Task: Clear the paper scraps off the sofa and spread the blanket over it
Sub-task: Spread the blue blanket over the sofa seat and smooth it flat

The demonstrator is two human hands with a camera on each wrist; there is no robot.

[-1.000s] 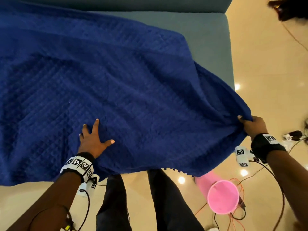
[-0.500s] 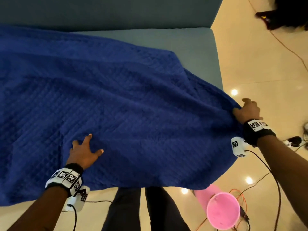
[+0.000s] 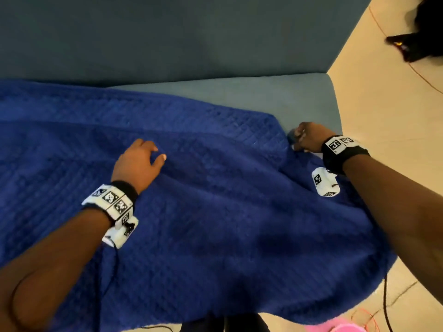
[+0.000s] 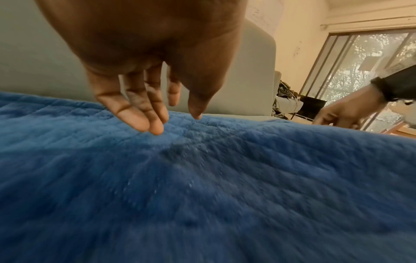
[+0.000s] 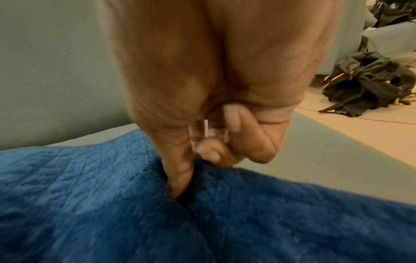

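Blanket (image 3: pixel 215 212) pulled further over sofa (image 3: pixel 299 97), right grip (image 3: pixel 308 140) pinching its corner, left grip (image 3: pixel 137 164) loose above.

The room is dim and the light is warm and yellowish. Bright daylight comes through the big glass door (image 4: pixel 369 71) in the left wrist view. The fuzzy dark blue quilted blanket (image 3: pixel 215 212) looks smeared and blurry low down in both wrist views. Soft shadows lie under the arms. Straight lines bend near the picture edges.
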